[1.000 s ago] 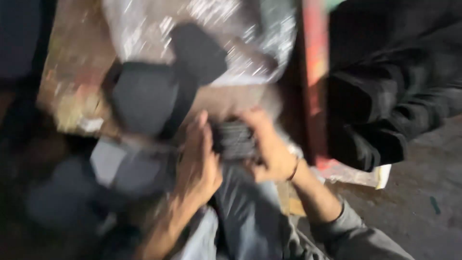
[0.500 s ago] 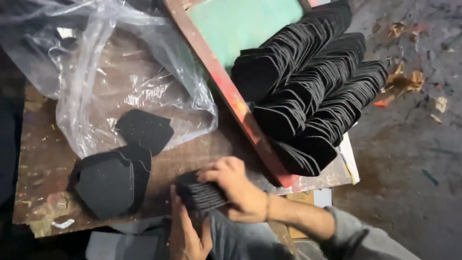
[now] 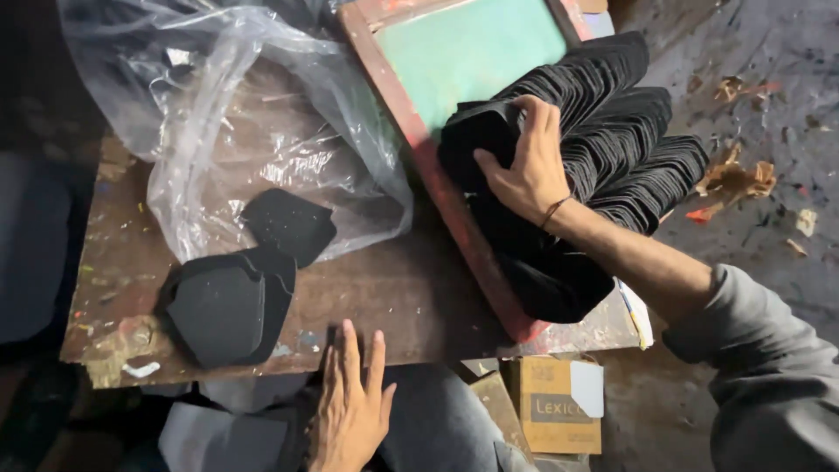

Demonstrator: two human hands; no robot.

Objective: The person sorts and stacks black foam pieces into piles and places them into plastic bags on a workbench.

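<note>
Black cut pieces (image 3: 603, 149): fanned in long leaning rows on the screen frame (image 3: 472, 52), under and beyond the right hand.
Right hand (image 3: 524, 162): closed over a small bundle of black pieces, pressing it onto the near end of the rows.
Left hand (image 3: 350, 411): flat, fingers spread, empty, resting at the near edge of the wooden board (image 3: 393, 297).
Done: most pieces stacked in rows on the frame, judging by their bulk.
Left: a short loose stack (image 3: 227, 306) up and left of the left hand, one single piece (image 3: 288, 223) beyond it by the plastic bag (image 3: 236, 114).
Stage: likely late.
</note>
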